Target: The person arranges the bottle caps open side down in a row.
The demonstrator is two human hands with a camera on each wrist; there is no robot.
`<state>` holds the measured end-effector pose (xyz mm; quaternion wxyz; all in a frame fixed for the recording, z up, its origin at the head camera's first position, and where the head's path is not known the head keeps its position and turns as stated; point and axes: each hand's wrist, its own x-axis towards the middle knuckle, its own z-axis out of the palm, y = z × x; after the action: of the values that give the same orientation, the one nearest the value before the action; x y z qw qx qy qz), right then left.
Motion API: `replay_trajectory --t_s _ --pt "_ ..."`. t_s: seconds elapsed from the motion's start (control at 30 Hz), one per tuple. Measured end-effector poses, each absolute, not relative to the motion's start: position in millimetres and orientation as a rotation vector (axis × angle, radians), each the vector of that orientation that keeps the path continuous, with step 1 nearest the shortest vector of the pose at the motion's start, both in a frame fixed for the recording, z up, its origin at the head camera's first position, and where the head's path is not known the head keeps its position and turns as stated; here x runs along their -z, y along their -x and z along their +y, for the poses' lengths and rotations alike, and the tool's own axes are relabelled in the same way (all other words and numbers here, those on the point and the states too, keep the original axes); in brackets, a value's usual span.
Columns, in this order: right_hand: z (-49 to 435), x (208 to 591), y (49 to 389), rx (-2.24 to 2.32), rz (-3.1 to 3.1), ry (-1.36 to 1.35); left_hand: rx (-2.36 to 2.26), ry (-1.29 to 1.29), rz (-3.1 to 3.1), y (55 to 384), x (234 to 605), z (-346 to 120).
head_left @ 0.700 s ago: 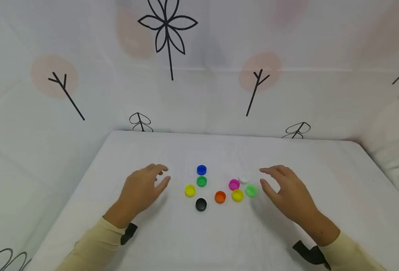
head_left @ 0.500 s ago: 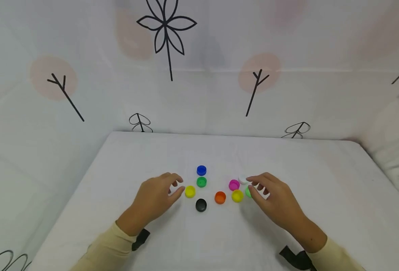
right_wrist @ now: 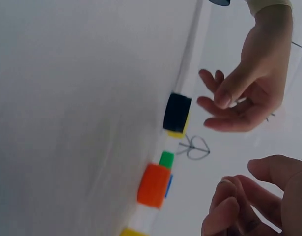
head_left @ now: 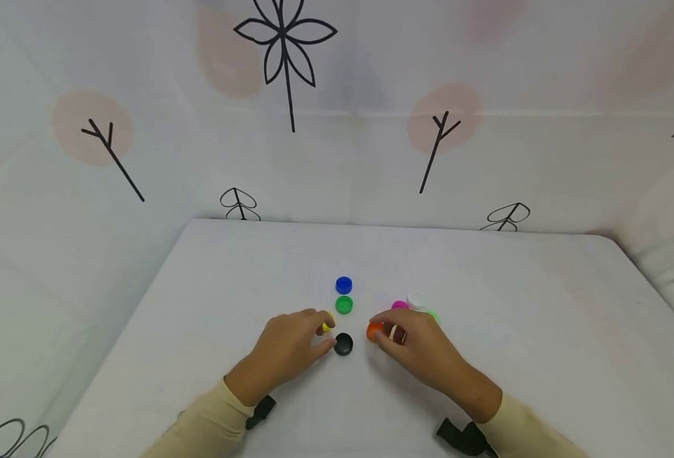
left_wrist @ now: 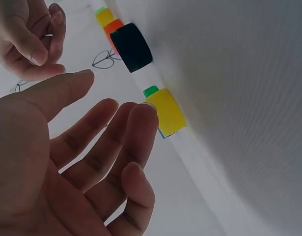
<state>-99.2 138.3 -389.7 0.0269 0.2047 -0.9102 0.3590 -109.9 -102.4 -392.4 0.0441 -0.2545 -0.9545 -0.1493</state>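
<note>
My left hand (head_left: 288,348) hovers with loosely bent fingers, thumb near a black bottle cap (head_left: 344,344) and fingertips over a yellow cap (left_wrist: 169,112). Nothing is in its grasp. Just above an orange cap (head_left: 374,332) hangs my right hand (head_left: 431,350), thumb and fingers apart; the right wrist view shows a gap between them and the orange cap (right_wrist: 154,186). A second yellow cap (left_wrist: 105,17), seen in the left wrist view, is hidden behind the right hand in the head view.
A blue cap (head_left: 344,285) and a green cap (head_left: 344,305) lie farther back. Magenta (head_left: 399,305), white (head_left: 416,300) and light green (head_left: 433,315) caps sit beyond the right hand. The white table (head_left: 245,261) meets a patterned cloth wall (head_left: 348,159).
Both hands have moved inward over the caps, the left rightward and the right leftward. They now partly cover the left yellow, orange and light green caps, which keep their places.
</note>
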Motion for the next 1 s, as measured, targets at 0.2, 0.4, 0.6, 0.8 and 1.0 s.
replay_trajectory --t_s 0.2,0.4,0.6,0.8,1.0 --pt "118.9 397.8 103.7 -1.219 -2.92 -0.681 0.435 0.794 -2.944 106.1 395.9 -102.5" --pt "110.4 407.6 104.2 -1.295 -3.003 -0.708 0.408 0.8 -3.01 104.2 400.5 -103.2" --pt "112.8 415.4 103.8 -1.368 -3.058 -0.768 0.443 0.796 -3.083 104.7 401.4 -104.9" --pt "116.8 417.9 106.5 -1.393 -3.046 -0.778 0.504 0.829 -3.115 110.6 403.3 -104.1" --pt "116.3 420.4 110.2 -1.364 -3.042 -0.786 0.551 0.833 -3.144 115.3 403.9 -105.7"
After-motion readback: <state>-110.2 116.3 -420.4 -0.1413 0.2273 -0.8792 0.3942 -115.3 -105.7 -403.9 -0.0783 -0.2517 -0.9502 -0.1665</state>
